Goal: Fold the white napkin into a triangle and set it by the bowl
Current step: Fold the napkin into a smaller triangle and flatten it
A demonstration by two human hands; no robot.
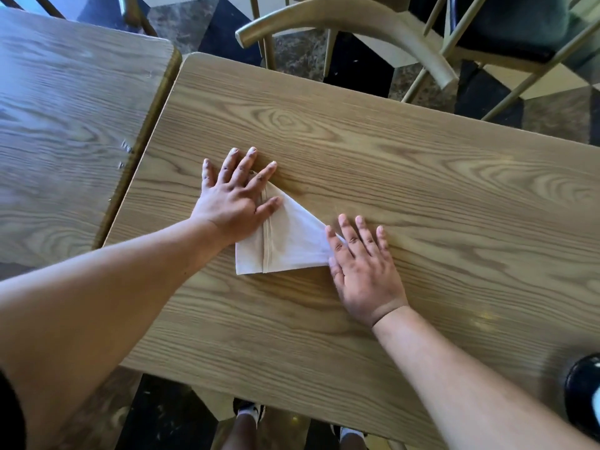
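1. You are pressing your left hand, fingers spread flat and gripping nothing, on the white napkin lying mid-table.
2. Your right hand, also flat and open, is pinning the triangle's right tip.
3. Keep both palms flat, smoothing along the crease.
4. A dark rounded object, possibly the bowl, is sitting near right.

our left hand and right hand are bare, no rings or watch, forearms uncovered (a dark sleeve edge shows at the left), white-and-black shoes below.
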